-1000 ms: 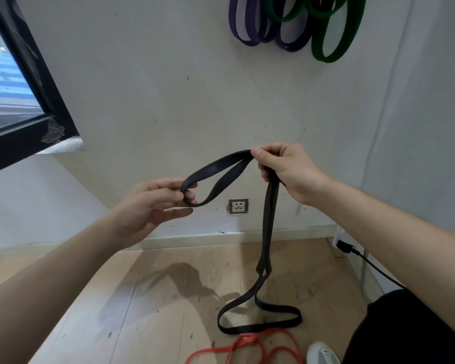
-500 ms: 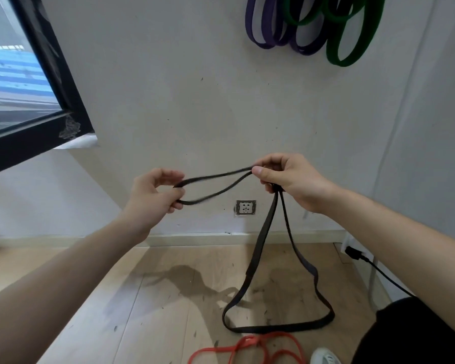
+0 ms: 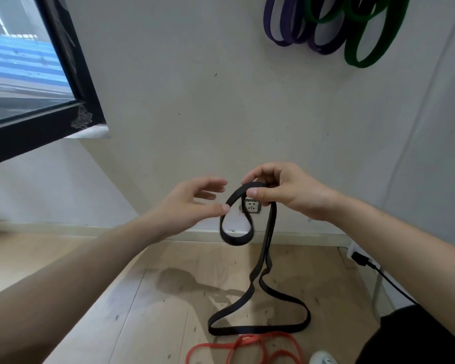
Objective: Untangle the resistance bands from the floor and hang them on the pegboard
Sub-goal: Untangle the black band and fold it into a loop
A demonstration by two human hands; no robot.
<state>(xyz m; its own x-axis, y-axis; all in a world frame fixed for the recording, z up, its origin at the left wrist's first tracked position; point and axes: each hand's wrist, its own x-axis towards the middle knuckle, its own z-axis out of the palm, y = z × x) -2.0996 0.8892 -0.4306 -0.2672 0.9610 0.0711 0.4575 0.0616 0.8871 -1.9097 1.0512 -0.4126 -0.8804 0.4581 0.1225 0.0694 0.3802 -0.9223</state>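
Wooden floor (image 3: 116, 298) below: right hand (image 3: 286, 193) pinches the limp, stretchy black band (image 3: 237, 239); left hand (image 3: 192, 203), fingers spread, should take its small hanging loop.

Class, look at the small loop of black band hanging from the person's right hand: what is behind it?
Through the black band loop's opening, below the right hand, show the pale wall, a wall socket and the skirting board. The strap covers the socket's left edge.
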